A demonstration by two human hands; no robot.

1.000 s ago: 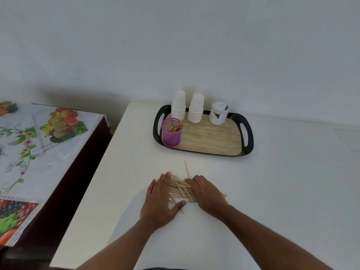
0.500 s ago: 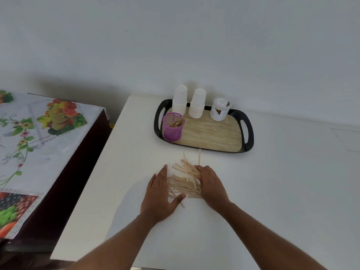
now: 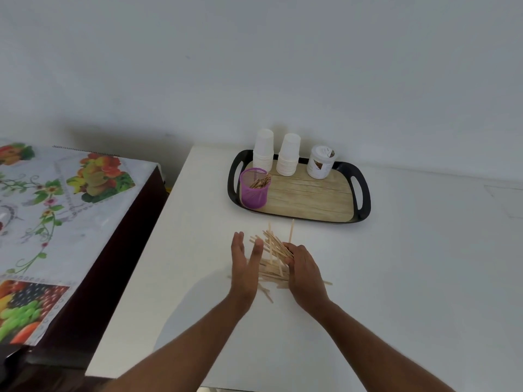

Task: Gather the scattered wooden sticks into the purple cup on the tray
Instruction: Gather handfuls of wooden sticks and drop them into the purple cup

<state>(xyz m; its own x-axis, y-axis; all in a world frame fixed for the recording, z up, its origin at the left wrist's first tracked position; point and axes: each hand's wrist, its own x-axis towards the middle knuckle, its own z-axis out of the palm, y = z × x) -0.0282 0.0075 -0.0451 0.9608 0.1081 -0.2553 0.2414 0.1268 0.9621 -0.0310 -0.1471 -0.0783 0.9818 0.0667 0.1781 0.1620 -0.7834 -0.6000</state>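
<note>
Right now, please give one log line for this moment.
stage: gathering | left hand: open, beside sticks | right hand: gripping sticks | cup: on tray, some sticks inside

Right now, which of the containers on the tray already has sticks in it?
The purple cup at the tray's front left corner: it is mesh and holds wooden sticks. The two white cup stacks and the white jar show none.
</note>
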